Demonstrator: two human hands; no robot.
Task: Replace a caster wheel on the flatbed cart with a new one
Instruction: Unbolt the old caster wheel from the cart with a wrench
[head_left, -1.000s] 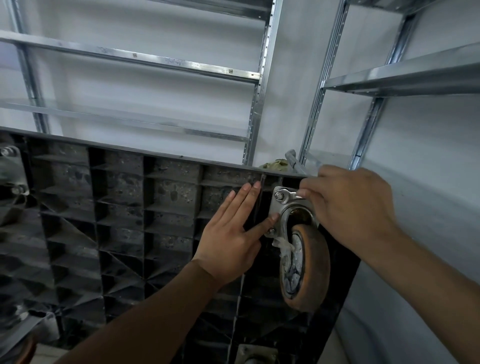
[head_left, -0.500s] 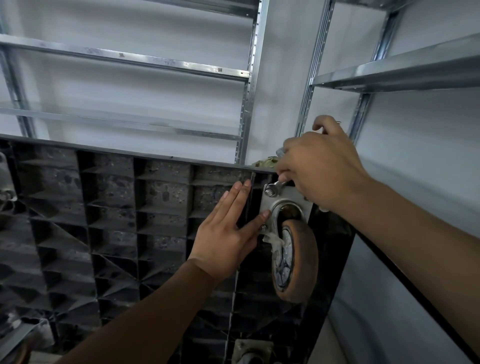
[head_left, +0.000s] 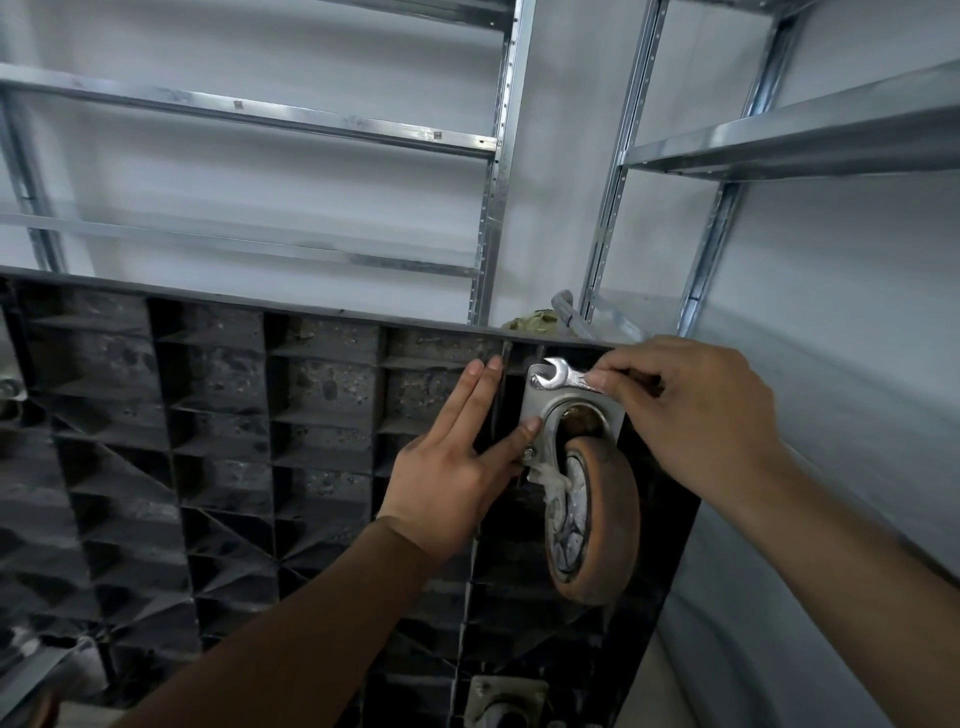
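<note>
right hand (head_left: 691, 415) pinches open-end wrench (head_left: 563, 378), head at plate's top-left bolt | left hand (head_left: 457, 467) flat, fingers straight on cart underside (head_left: 218, 415), thumb on caster plate (head_left: 535, 410) | caster wheel (head_left: 597, 519) mounted

A white wall (head_left: 311, 171) stands behind bare metal racks (head_left: 498, 156). A steel shelf (head_left: 810, 135) juts out at right, under soft, even light.

Right hand (head_left: 691, 415) pinches a wrench (head_left: 563, 378) at the caster wheel (head_left: 592, 525) plate (left hand (head_left: 452, 467) flat beside it).
</note>
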